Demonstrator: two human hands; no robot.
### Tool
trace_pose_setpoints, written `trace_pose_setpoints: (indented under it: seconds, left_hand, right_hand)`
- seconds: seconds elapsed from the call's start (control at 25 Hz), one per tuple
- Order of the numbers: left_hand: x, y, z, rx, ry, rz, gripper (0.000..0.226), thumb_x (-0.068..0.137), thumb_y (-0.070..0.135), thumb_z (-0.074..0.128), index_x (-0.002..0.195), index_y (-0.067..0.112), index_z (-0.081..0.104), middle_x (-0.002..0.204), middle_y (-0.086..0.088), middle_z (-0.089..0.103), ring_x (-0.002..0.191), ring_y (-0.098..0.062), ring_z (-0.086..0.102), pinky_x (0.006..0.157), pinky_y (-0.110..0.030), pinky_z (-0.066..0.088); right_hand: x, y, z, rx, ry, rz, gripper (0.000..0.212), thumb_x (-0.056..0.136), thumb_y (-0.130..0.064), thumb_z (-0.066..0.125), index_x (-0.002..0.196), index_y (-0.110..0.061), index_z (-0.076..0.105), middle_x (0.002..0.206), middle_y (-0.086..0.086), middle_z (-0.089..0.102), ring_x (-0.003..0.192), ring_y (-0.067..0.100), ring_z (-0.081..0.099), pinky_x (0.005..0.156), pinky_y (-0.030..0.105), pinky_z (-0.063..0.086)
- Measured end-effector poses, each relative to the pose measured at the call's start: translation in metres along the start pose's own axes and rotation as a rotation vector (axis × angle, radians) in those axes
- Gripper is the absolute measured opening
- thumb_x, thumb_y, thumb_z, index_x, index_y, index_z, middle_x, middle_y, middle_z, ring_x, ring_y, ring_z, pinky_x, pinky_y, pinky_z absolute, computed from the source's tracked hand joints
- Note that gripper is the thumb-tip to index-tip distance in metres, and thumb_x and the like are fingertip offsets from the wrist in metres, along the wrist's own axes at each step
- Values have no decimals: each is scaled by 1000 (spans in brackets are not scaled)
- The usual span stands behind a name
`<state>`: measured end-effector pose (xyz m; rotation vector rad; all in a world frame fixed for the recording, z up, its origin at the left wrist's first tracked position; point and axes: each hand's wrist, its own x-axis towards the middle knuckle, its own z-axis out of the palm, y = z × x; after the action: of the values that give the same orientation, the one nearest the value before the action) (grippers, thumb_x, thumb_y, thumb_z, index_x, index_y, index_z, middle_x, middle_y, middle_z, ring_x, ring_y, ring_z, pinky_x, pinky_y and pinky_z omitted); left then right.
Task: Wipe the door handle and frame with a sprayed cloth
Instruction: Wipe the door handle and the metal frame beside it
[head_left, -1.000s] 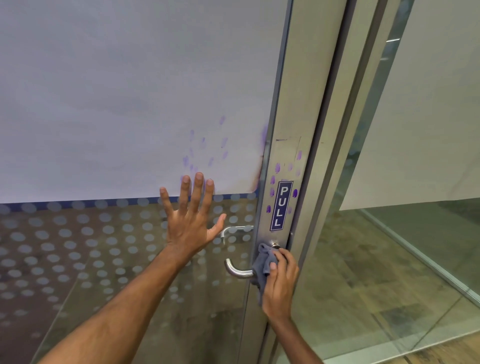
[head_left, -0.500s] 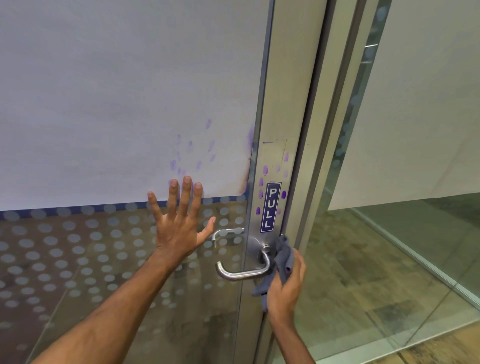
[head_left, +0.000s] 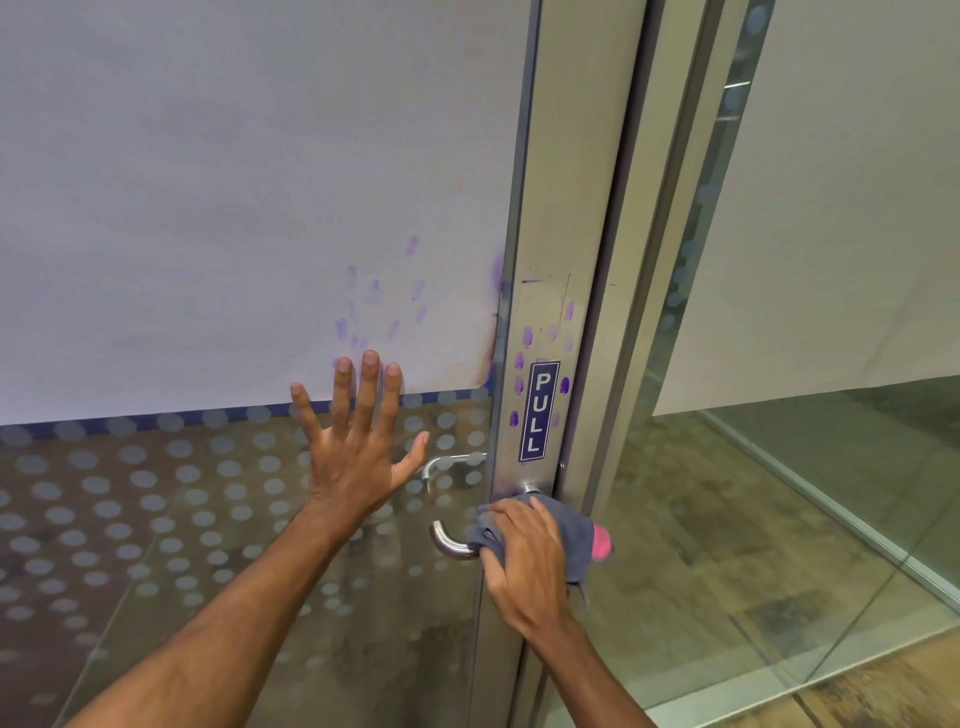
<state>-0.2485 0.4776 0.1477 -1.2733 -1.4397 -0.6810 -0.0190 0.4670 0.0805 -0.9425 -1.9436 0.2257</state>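
**Door handle, cloth-wrapped**

Right hand (head_left: 524, 561) clenched round grey cloth (head_left: 571, 535), pink patch showing, over curved steel handle (head_left: 447, 540). Left hand (head_left: 353, 457) spread flat on glass door (head_left: 208, 519). Brushed frame (head_left: 550, 208) bears purple fingerprints, PULL sign (head_left: 538, 410).

Door handle (head_left: 448, 540): polished metal, glossy, smooth. Door frame (head_left: 550, 208): brushed metal, satin sheen, purple smudges. Cloth (head_left: 574, 530): soft grey fabric, matt, pink patch. Glass panel (head_left: 156, 519): glossy, frosted dots. PULL sticker (head_left: 538, 410): glossy blue. Upper sheet (head_left: 234, 182): matt white.
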Motion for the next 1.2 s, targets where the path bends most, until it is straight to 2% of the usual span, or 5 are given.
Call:
trace_pose_setpoints:
  seconds: [0.12, 0.52, 0.8, 1.0, 1.2]
  left_hand:
    - [0, 0, -2, 2, -4, 1, 97, 86, 68, 43, 157, 13, 7, 165, -9, -9, 152, -30, -8, 114, -66, -7]
    - [-1, 0, 1, 19, -6, 1, 99, 85, 69, 44, 157, 13, 8, 165, -10, -7, 152, -31, -7, 114, -68, -6]
    - [0, 0, 0, 23, -7, 2, 98, 85, 68, 45, 157, 12, 8, 165, -10, -6, 152, -31, -6, 114, -68, -6]
    - [0, 0, 0, 39, 1, 8, 98, 85, 69, 43, 157, 11, 8, 165, -11, -7, 152, -32, -7, 113, -68, -4]
    - [0, 1, -1, 31, 0, 10, 99, 85, 69, 44, 157, 11, 7, 165, -11, -8, 152, -32, -7, 113, -68, -4]
  right_hand:
    - [1, 8, -5, -15, -60, -131, 12, 72, -8, 63, 83, -7, 67, 89, 4, 68, 88, 14, 54, 82, 33, 41]
    - [-11, 28, -7, 32, 53, 32, 49, 78, -13, 66, 124, 2, 59, 127, 10, 55, 123, 14, 41, 108, 24, 29]
    - [-3, -2, 20, 567, 566, 685, 19, 95, 2, 49, 112, -5, 55, 95, -10, 61, 94, 22, 59, 74, -7, 35]
    - [-6, 20, 27, 904, 603, 1193, 37, 96, -28, 53, 115, 4, 57, 100, 16, 67, 90, 30, 65, 81, 40, 53]
    - [-5, 20, 25, 951, 630, 1178, 19, 95, -27, 56, 98, -9, 62, 91, 11, 68, 87, 31, 66, 77, 43, 54]
